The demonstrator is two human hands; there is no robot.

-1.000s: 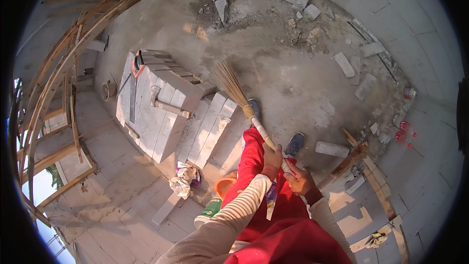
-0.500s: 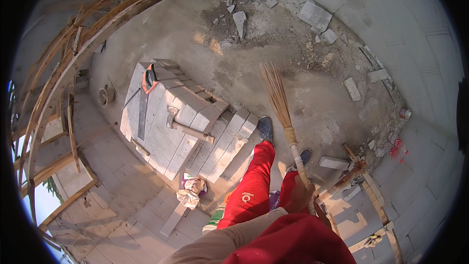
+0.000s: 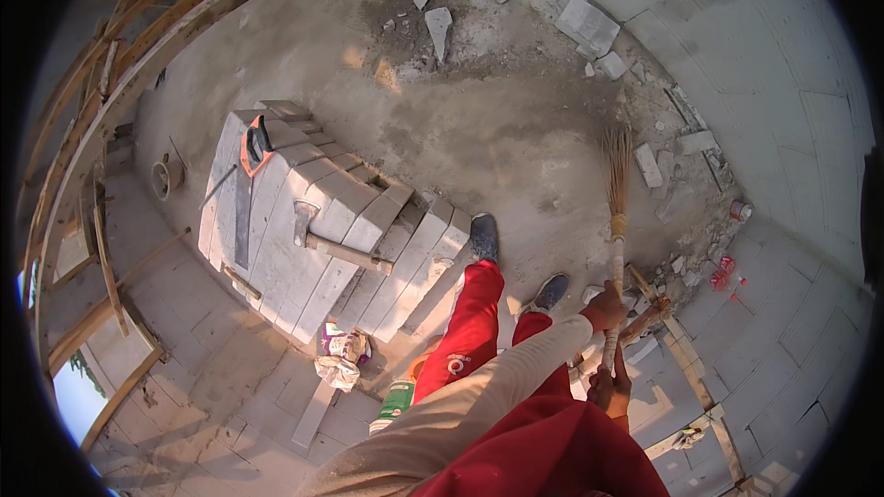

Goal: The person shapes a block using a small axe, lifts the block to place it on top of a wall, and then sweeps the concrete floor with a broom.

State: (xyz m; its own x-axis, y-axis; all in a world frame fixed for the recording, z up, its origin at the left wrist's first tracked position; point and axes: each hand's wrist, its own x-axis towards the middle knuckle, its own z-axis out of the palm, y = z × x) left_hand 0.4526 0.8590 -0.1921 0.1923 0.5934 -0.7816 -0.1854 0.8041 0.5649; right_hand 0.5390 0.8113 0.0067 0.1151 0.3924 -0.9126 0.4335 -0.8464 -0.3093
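Note:
A stick broom [image 3: 618, 175] with long straw-coloured bristles is gripped in both my hands. My left hand [image 3: 605, 306], at the end of the pale-sleeved arm, is closed round the handle's middle. Lower down, near the handle's end, my right hand [image 3: 610, 392] is closed on it too. The bristles point away from me, over the dusty floor [image 3: 552, 179] beside loose rubble. Part of the handle is covered by my fingers.
A stack of pale blocks [image 3: 295, 267] on my left bears a handsaw [image 3: 249, 175] and a hatchet [image 3: 336, 244]. Broken blocks [image 3: 587, 26] lie along the far wall. A wooden frame [image 3: 691, 364] is at my right, a green-and-white bucket [image 3: 394, 403] by my leg.
Both hands have carried the broom to the right, and its bristles have swung right, closer to the rubble by the wall. My right hand now shows more fully. The view has shifted slightly.

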